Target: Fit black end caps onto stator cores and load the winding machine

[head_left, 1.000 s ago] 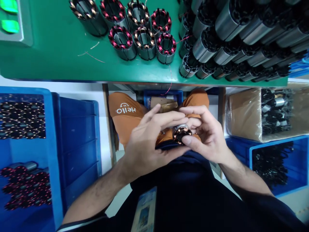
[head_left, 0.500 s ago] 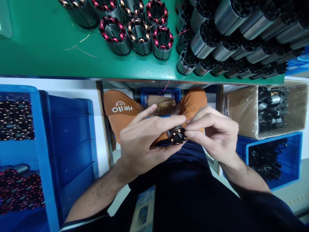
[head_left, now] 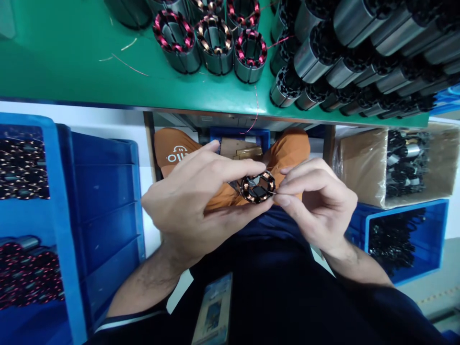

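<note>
Over my lap, my left hand (head_left: 204, 196) grips a motor stator (head_left: 247, 191) between thumb and fingers. Copper-coloured windings ring its end, which faces up toward me. My right hand (head_left: 316, 196) is closed at the stator's right side, thumb and forefinger pinching a thin wire end (head_left: 273, 193) at its rim. On the green table (head_left: 72, 72) ahead stand several wound stators, some with red windings (head_left: 250, 55) and some with copper ones (head_left: 214, 43).
Stacked bare stator cores (head_left: 312, 57) fill the table's right part. Loose wire scraps (head_left: 129, 64) lie at its left. A blue crate (head_left: 64, 215) of wound stators stands left. At right, a cardboard box (head_left: 362, 163) sits above a blue bin (head_left: 431, 244) of black parts.
My right hand has shifted from holding the stator to pinching a wire at its rim. The left hand has turned the stator so its wound end faces up more.
</note>
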The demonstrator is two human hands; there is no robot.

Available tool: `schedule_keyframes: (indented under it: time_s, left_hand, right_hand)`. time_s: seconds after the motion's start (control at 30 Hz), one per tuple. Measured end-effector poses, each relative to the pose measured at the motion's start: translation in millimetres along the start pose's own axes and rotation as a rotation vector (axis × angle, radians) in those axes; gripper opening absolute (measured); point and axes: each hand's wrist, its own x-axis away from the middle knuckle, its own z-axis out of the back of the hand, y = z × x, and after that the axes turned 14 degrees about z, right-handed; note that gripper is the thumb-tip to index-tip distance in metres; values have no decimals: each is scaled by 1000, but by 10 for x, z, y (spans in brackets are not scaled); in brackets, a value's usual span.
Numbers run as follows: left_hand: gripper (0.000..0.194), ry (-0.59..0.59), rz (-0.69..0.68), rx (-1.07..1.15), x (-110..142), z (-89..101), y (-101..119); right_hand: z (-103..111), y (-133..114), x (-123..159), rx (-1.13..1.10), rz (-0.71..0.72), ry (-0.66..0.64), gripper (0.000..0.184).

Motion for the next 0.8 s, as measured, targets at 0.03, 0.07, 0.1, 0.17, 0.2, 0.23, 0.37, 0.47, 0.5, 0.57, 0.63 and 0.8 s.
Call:
schedule_keyframes:
  time_s: [0.03, 0.07, 0.1, 0.17, 0.2, 0.23, 0.37, 0.47, 0.5, 0.57, 0.63, 0.8]
  left_hand:
    - [34, 12, -28, -9, -4, 2, 8]
    - [33, 14, -53, -9, -10, -2, 18]
    - [34, 4, -65, 2, -18, -11, 28]
    - [36, -53, -65, 42, -34, -45, 47]
    - [35, -79, -65, 58, -38, -67, 54]
    - [32, -102, -67, 61, -40, -88, 59]
    - [21, -58, -50, 4, -20, -147, 52]
    - [35, -42, -60, -36, -1, -182, 17]
    - [34, -32, -96, -66, 2, -199, 1]
    - [26, 48, -206, -133, 2, -246, -35]
    - [18, 141, -294, -180, 0, -299, -67]
    - [15, 139, -299, -246, 30, -323, -63]
  right_hand:
    - [34, 21, -18, 27, 16, -16, 14]
    - [71, 42, -35, 51, 39, -30, 14]
    - [104, 60, -50, 70, 60, -39, 14]
    - [135, 77, -66, 81, 80, -29, 15]
    - [126, 75, -63, 67, 64, -4, 13]
    - [99, 66, -52, 38, 19, 32, 9]
    - [-131, 15, 60, -287, -304, 121, 30]
    - [-304, 7, 160, -526, -405, 152, 34]
    - [-343, 9, 183, -553, -412, 178, 29]
    - [-385, 12, 208, -548, -437, 222, 21]
    - [-386, 7, 202, -514, -472, 230, 15]
    - [-253, 9, 80, -457, -467, 138, 11]
